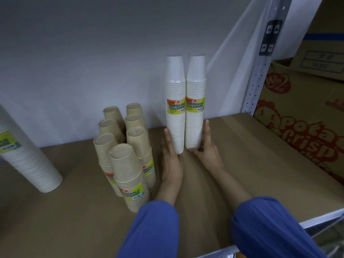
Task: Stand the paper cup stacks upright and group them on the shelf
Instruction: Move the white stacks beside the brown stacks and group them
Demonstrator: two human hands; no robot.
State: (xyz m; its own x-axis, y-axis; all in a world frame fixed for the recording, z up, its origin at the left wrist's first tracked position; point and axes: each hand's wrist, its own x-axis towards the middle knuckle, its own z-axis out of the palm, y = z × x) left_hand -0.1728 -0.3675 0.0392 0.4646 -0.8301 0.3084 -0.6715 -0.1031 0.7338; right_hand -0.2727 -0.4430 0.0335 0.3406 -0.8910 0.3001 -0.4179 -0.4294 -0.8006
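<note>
White cup stacks (176, 108): paper, matt, finely ribbed where the rolled rims pile up; wrapped in clear plastic film, glossy, glinting near the tops. Labels (195, 104): printed paper, slight sheen. Brown cup stacks (130, 172): unbleached kraft paper, matt, under the same glossy film. Shelf (260, 155) board: brown, matt, smooth, looks like fibreboard. Upright (260, 75) at shelf's right edge: white-painted metal, perforated, satin. Boxes (301, 116): cardboard, matt, printed red. Sleeves (270, 229): blue cloth, matt

Shop stockroom or warehouse, perforated metal shelving upright (258, 75), brown board shelf (260, 155), printed potato crisp cartons (297, 118) stacked alongside, plastic-wrapped cup stacks (195, 86) in bulk, each with barcoded retail labels (195, 104)
</note>
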